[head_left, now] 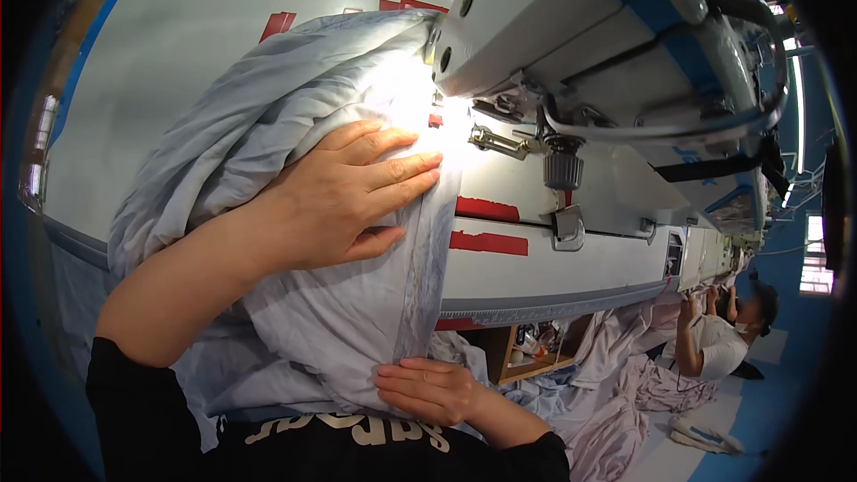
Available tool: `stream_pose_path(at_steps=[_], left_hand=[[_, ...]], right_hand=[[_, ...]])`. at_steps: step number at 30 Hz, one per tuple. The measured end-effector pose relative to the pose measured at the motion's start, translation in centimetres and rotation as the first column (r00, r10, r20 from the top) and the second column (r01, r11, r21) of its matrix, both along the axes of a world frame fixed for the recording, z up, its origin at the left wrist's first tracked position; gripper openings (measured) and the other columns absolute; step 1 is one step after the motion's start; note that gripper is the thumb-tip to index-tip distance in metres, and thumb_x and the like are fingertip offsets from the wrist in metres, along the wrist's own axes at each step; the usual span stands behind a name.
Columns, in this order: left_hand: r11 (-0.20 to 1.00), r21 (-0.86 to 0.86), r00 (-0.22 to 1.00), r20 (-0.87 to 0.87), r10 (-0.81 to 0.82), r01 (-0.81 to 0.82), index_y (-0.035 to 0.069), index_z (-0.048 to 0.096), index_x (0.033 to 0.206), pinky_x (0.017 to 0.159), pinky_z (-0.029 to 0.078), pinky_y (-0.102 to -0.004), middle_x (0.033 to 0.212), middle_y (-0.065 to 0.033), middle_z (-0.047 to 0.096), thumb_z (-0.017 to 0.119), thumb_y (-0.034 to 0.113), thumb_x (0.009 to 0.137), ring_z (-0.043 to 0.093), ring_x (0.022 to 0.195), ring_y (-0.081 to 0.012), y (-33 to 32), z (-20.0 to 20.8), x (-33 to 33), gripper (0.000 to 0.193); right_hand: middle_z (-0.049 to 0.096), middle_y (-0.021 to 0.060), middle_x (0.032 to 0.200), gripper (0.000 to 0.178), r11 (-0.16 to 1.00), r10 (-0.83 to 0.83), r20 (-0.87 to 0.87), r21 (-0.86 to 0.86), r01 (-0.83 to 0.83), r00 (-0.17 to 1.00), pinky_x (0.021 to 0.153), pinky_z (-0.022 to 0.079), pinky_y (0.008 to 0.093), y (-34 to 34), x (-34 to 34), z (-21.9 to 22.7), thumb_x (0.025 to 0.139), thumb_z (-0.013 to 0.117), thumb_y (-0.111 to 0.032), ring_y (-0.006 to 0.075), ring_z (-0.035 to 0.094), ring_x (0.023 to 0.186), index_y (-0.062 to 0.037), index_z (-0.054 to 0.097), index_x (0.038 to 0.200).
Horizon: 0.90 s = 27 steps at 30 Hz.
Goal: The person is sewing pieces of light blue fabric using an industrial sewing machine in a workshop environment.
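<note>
A large, bunched piece of pale grey fabric (312,303) lies across the sewing machine's bed and hangs over its front edge towards me. My left hand (357,187) rests flat on it, fingers stretched towards the brightly lit needle area. The fabric's long hemmed edge (418,277) runs from beside the presser foot down to my right hand (433,390). That hand is closed on the edge near my body, its fingers together; what lies beneath them is hidden. The sewing machine (571,45) stands just right of the fabric, and glare hides the needle.
Red tape strips (486,242) mark the white machine bed (571,268). A ruler strip (553,302) follows its front edge. Below stand a wooden compartment (504,357) with small items and heaped pale fabric (616,428). Another person (719,348) works at the far right.
</note>
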<state>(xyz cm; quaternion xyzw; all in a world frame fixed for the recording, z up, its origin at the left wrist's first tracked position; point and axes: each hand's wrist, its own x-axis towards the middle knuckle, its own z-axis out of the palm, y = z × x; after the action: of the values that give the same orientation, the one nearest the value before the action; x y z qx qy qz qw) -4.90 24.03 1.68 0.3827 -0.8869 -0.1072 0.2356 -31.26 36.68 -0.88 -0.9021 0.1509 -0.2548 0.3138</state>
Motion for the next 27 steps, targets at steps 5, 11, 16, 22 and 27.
stream_pose_path(at_steps=[5, 11, 16, 22, 27], left_hand=[[0.999, -0.033, 1.000, -0.006, 0.029, -0.029, 0.009, 0.056, 0.129, 0.109, 0.032, -0.0441, 0.134, -0.0058, 0.052, 0.072, 0.027, 0.076, 0.043, 0.128, -0.0250, -1.3, -1.0, -0.6, 0.058], [0.999, -0.029, 0.998, -0.052, 0.038, -0.040, 0.013, 0.058, 0.125, 0.108, 0.033, -0.0417, 0.127, -0.0038, 0.054, 0.073, 0.027, 0.075, 0.044, 0.125, -0.0245, -3.0, -1.6, -0.7, 0.053], [0.998, -0.062, 0.998, -0.058, 0.006, -0.010, 0.015, 0.065, 0.114, 0.103, 0.038, -0.0373, 0.118, 0.0012, 0.059, 0.073, 0.022, 0.074, 0.051, 0.114, -0.0212, -4.4, -2.2, -0.7, 0.041], [0.983, -0.167, 0.984, -0.143, -0.104, 0.079, 0.014, 0.068, 0.101, 0.086, 0.048, -0.0331, 0.106, 0.0016, 0.064, 0.071, 0.015, 0.076, 0.058, 0.093, -0.0195, -6.1, -2.4, 0.0, 0.024], [0.967, -0.206, 0.984, -0.068, -0.165, 0.148, 0.009, 0.066, 0.105, 0.081, 0.049, -0.0317, 0.109, -0.0016, 0.064, 0.070, 0.016, 0.079, 0.059, 0.089, -0.0179, -5.1, -2.0, 0.2, 0.027]], right_hand=[[0.071, 0.0131, 0.106, 0.017, 1.000, 0.021, -0.021, -0.012, -0.021, 1.000, 0.091, 0.055, 0.0352, -1.7, -0.5, -0.2, 0.082, 0.065, -0.005, 0.0234, 0.069, 0.101, -0.0006, 0.071, 0.097], [0.073, 0.0096, 0.101, 0.016, 0.994, 0.018, -0.020, -0.107, -0.020, 1.000, 0.087, 0.054, 0.0309, -3.5, -0.7, -0.3, 0.084, 0.063, -0.009, 0.0203, 0.070, 0.101, -0.0058, 0.073, 0.096], [0.073, 0.0087, 0.101, 0.015, 0.994, 0.002, -0.024, -0.112, -0.005, 1.000, 0.088, 0.054, 0.0302, -4.8, -0.8, -0.3, 0.084, 0.064, -0.010, 0.0195, 0.070, 0.100, -0.0066, 0.073, 0.095], [0.074, 0.0080, 0.100, 0.014, 0.991, -0.010, -0.007, -0.133, 0.009, 1.000, 0.087, 0.054, 0.0291, -5.8, -0.5, -0.3, 0.084, 0.064, -0.010, 0.0183, 0.071, 0.098, -0.0078, 0.074, 0.094], [0.072, 0.0102, 0.103, 0.015, 0.989, 0.002, -0.006, -0.147, -0.002, 1.000, 0.090, 0.054, 0.0311, -5.4, -0.1, -0.3, 0.082, 0.062, -0.007, 0.0206, 0.069, 0.102, -0.0050, 0.071, 0.094]])
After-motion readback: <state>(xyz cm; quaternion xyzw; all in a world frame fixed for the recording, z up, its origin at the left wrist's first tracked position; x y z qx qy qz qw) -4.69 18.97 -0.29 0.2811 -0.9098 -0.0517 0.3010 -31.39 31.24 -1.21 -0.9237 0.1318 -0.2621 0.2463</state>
